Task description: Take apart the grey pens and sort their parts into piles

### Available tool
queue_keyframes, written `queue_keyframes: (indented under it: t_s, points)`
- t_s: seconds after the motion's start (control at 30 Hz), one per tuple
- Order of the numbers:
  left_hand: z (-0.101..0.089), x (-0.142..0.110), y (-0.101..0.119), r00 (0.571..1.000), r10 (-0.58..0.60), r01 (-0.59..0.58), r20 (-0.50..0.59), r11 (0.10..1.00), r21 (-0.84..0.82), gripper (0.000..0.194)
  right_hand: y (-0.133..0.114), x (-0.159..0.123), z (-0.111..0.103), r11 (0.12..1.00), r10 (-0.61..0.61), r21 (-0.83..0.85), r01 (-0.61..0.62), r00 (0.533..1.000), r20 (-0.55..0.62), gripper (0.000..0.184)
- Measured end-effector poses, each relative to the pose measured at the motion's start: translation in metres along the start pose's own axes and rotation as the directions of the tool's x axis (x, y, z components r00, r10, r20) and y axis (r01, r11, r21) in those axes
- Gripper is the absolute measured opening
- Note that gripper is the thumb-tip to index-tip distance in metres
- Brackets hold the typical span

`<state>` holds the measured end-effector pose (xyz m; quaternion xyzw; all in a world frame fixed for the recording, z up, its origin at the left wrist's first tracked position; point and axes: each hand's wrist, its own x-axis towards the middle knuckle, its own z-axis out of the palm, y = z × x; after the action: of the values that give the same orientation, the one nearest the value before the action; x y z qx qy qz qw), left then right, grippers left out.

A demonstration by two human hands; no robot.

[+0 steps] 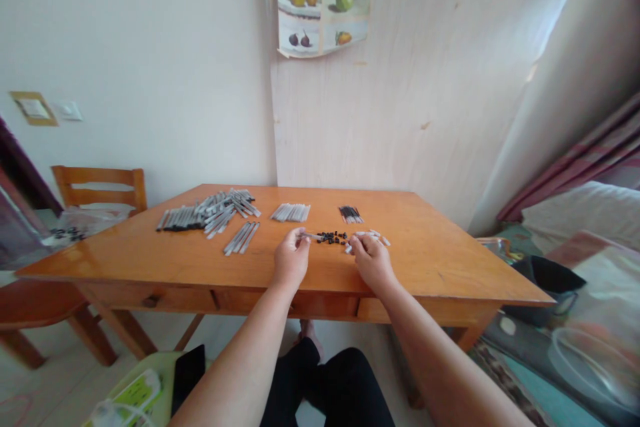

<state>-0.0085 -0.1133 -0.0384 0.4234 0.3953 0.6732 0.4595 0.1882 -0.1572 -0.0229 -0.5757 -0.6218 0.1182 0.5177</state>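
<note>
My left hand is closed around a slim, greyish pen barrel, whose end points right. Just past that end lies a small heap of black pen plugs. My right hand has its fingers pinched together at the near side of some short white pen caps; what is between the fingertips, if anything, is hidden. Behind the heap lie thin dark refills. A row of clear pen barrels rests farther back, left of the refills.
Left on the wooden table lie a large pile of grey pens and several separate pens. A wooden chair stands at the left. Beyond the table's right edge is a black bin.
</note>
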Motion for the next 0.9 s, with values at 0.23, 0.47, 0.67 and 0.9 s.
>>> queue_keyframes:
  t_s: [0.23, 0.47, 0.67, 0.9]
  points:
    - [0.002, -0.007, 0.005, 0.97, 0.219, -0.243, 0.106, 0.849, 0.469, 0.028, -0.034, -0.014, 0.027, 0.927, 0.093, 0.328, -0.182, 0.959, 0.268, 0.055]
    - [0.004, -0.011, 0.009, 0.967, 0.243, -0.252, 0.074, 0.887, 0.386, 0.051, -0.036, -0.012, 0.035, 0.854, 0.205, 0.424, -0.302, 0.944, 0.259, 0.04]
    - [0.003, -0.013, 0.017, 0.98, -0.04, 0.032, 0.196, 0.999, 0.041, 0.048, -0.042, -0.015, 0.043, 0.807, 0.169, 0.501, -0.314, 0.934, 0.313, 0.038]
    - [-0.007, -0.01, 0.021, 0.958, -0.078, 0.103, 0.277, 0.992, -0.077, 0.034, -0.043, -0.015, 0.046, 0.8, 0.134, 0.502, -0.329, 0.913, 0.384, 0.042]
